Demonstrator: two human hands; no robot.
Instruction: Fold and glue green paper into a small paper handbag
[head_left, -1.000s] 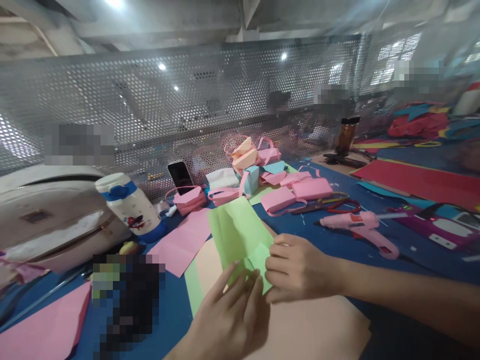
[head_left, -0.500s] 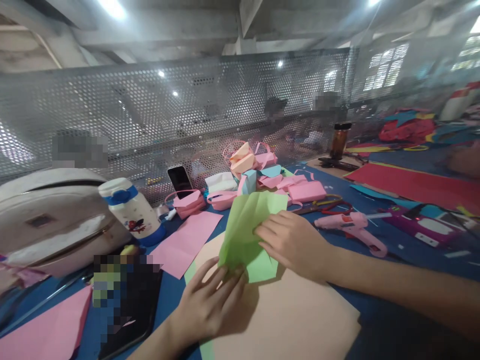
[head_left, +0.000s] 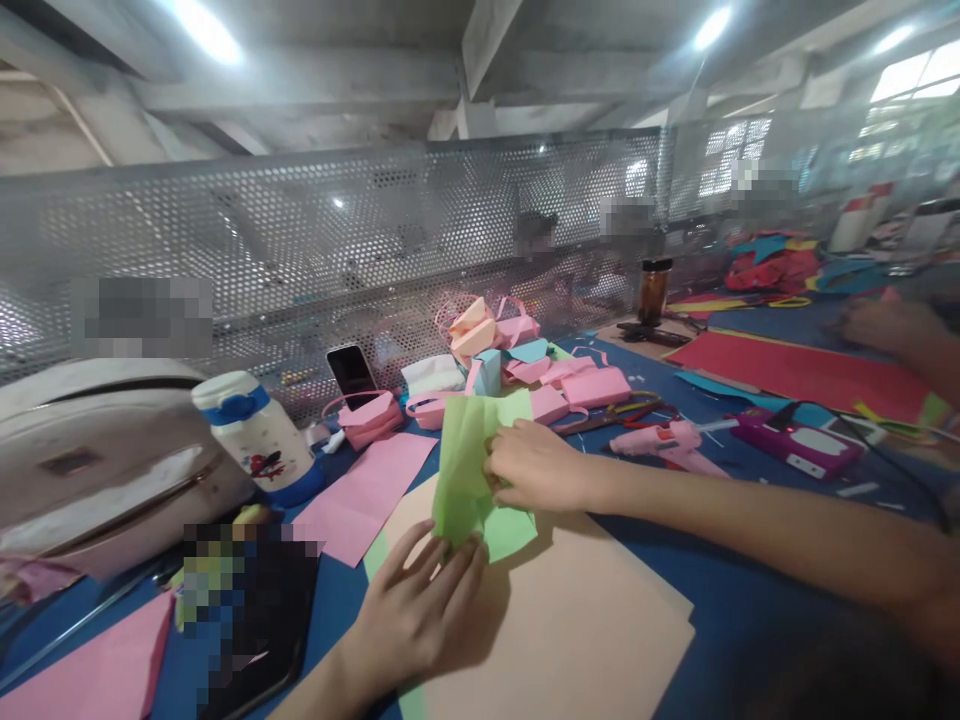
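Observation:
A light green paper sheet (head_left: 469, 470), partly folded, stands up from the table in the middle of the head view. My left hand (head_left: 416, 610) lies with fingers spread, fingertips pressing the sheet's lower edge onto a peach sheet (head_left: 570, 630). My right hand (head_left: 534, 465) reaches in from the right and its curled fingers grip the green sheet's right side.
A white bottle with a blue cap (head_left: 251, 430), a grey bag (head_left: 97, 450) and a phone (head_left: 351, 372) stand at left. Pink paper boxes (head_left: 577, 385), scissors (head_left: 622, 412) and a pink glue gun (head_left: 675, 440) lie behind. Another person's hand (head_left: 885, 325) rests far right. A perforated metal screen (head_left: 337, 230) bounds the table.
The green sheet was lifted off the table and folded narrower. My right hand moved up and left along it; my left hand shifted slightly left, still pressing the lower edge.

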